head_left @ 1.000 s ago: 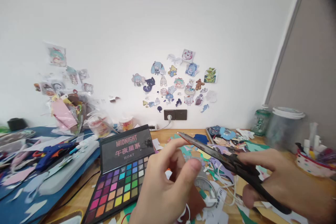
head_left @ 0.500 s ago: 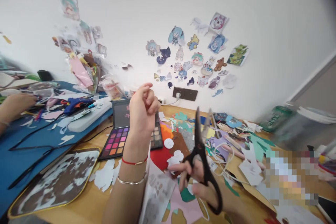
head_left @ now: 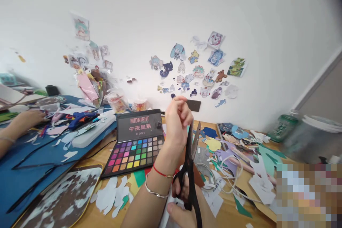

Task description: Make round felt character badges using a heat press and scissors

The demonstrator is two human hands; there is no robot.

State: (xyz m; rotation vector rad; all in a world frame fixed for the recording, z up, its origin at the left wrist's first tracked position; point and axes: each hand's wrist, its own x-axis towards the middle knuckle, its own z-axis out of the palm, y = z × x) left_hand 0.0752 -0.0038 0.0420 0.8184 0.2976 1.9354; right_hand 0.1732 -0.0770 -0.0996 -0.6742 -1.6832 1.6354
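Note:
Black-handled scissors [head_left: 190, 164] point upward with their blades parted, held by the handles in my right hand [head_left: 184, 203]. My left hand [head_left: 178, 119] is raised just left of the blades, its fingers curled inward; whether anything is between them is hidden. White paper [head_left: 171, 212] lies under my left wrist, partly covered by my right hand. Left of my forearm, an eyeshadow palette [head_left: 135, 149] stands open with its lid up. White paper cutouts [head_left: 107, 194] lie in front of the palette.
Another person's hand [head_left: 29, 121] reaches over the blue mat [head_left: 16, 153] at left. A stained tray [head_left: 64, 199] lies front left. Paper scraps, white cord [head_left: 232, 181], a green bottle [head_left: 283, 128] and a clear bucket [head_left: 310, 139] are at right. Stickers cover part of the wall.
My left hand has moved right, close to the scissors, uncovering the palette. The scissors have shifted slightly left and lower, with my right hand. The view has tilted upward.

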